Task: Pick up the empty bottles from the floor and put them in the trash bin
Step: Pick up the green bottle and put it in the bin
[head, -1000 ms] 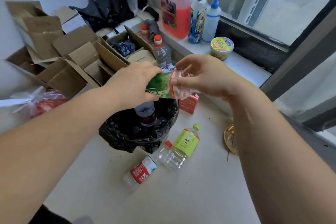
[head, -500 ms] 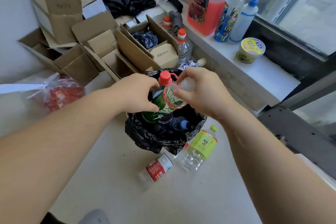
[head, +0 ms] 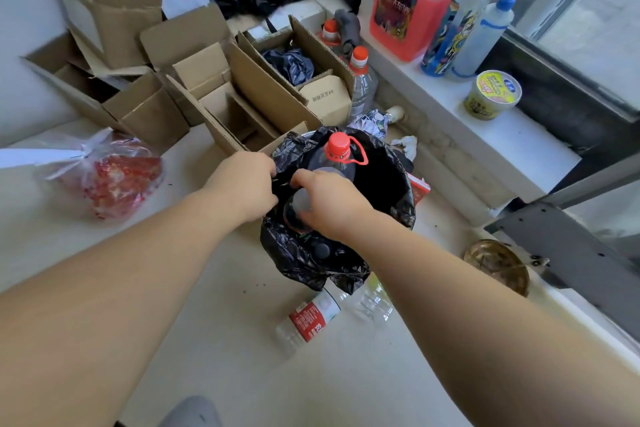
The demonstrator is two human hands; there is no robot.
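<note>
The trash bin, lined with a black bag [head: 388,215], stands on the floor at centre. A big bottle with a red cap and handle [head: 337,151] sticks up inside it. My right hand [head: 332,206] is shut on an empty clear bottle [head: 298,200], pressing it base-up into the bin; most of this bottle is hidden. My left hand [head: 244,184] curls on the bag's left rim. Two empty bottles lie on the floor in front of the bin: a red-labelled one [head: 311,317] and a clear one [head: 372,303] partly behind my right forearm.
Open cardboard boxes [head: 207,80] crowd the floor behind and left of the bin. A red-filled plastic bag [head: 117,177] lies at left. The window ledge [head: 512,135] at right carries a pink jug, bottles and a cup. A brass dish [head: 498,263] sits at right.
Both hands have dropped from above the bin to its rim. The green-labelled bottle, held sideways then tilted, is now pushed down inside the bag. My view has moved closer.
</note>
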